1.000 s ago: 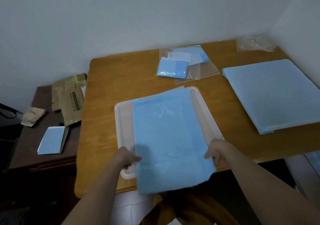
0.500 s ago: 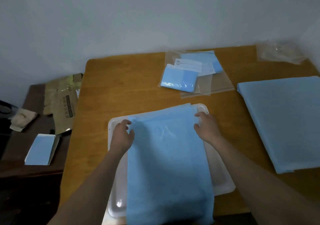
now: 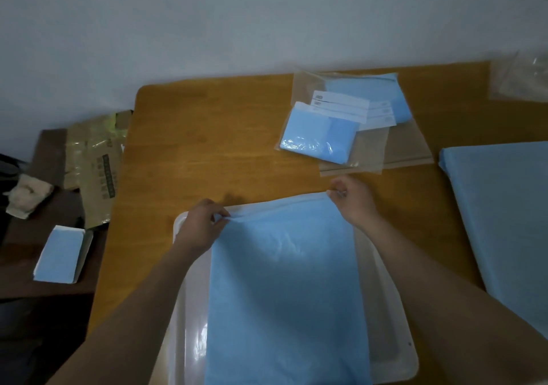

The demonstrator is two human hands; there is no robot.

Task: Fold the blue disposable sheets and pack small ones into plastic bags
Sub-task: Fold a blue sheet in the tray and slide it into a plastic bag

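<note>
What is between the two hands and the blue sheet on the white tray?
Nothing visible. The left hand and the right hand already pinch the far corners of the blue sheet, which lies on the white tray.

Wooden table and dark side table, each with items laid on top

An orange-brown wooden table (image 3: 213,147) stood against a pale wall and carried a white tray (image 3: 385,325) at its near edge, a stack of blue sheets (image 3: 504,221) at the right, clear plastic bags (image 3: 341,123) holding folded blue sheets toward the back, and a crumpled clear bag (image 3: 522,79) in the far right corner. Beside it on the left, a lower dark side table (image 3: 17,272) bore a small folded blue sheet (image 3: 60,254), a brownish printed package (image 3: 95,159) and a crumpled beige wad (image 3: 26,196).
</note>
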